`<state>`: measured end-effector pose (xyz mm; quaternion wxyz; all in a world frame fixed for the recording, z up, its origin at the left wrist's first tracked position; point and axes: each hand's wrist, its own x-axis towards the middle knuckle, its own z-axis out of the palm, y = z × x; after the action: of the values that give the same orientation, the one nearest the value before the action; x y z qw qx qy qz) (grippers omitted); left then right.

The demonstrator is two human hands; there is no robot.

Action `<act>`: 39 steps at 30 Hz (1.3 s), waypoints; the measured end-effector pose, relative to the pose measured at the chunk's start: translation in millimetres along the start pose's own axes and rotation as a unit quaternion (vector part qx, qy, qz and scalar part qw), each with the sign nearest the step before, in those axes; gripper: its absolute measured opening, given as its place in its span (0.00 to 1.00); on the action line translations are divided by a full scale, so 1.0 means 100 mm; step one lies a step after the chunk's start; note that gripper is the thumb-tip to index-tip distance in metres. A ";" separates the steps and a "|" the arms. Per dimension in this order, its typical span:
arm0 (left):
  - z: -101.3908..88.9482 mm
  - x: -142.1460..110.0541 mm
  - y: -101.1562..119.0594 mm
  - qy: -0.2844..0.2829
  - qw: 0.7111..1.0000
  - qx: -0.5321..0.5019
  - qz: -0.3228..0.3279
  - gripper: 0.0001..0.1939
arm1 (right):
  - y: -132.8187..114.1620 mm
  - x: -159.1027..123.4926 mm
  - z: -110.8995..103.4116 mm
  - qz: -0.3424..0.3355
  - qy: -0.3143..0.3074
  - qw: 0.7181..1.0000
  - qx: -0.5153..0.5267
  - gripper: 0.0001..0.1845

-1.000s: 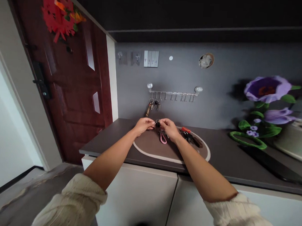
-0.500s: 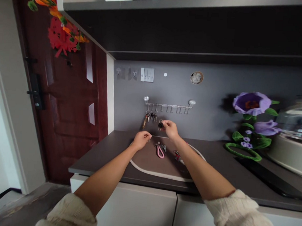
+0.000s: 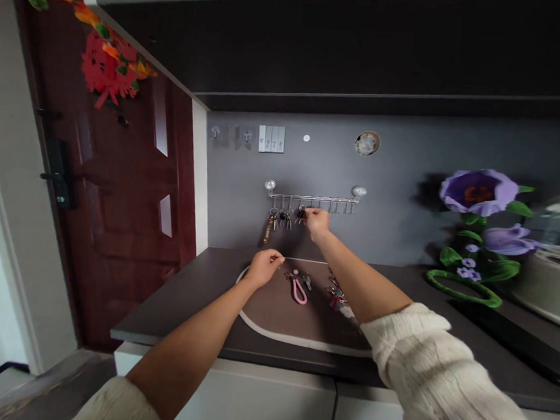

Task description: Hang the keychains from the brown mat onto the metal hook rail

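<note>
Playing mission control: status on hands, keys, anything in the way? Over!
Right hand gripping dark keys at hook rail. Left hand near mat, grip unclear. Other keys hang left, apparently not blocking.

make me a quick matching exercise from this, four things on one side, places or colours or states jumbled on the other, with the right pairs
1. right hand
2. pink loop
3. door
4. purple flowers

A. dark red
B. standing to the right of the mat
C. holding keys at the hook rail
D. lying on the mat

Right pairs: 1-C, 2-D, 3-A, 4-B
</note>
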<state>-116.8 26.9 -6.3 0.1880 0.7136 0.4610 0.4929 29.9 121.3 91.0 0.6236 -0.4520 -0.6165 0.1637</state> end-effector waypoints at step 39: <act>-0.02 0.06 0.13 -0.048 0.979 -0.060 -0.188 0.04 | -0.16 -0.91 -0.31 0.185 -0.072 0.969 0.150 0.07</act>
<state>-111.7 24.6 7.2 0.3416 0.6245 0.5467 0.4410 35.8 32.3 51.5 0.5967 -0.4468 -0.5340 0.3989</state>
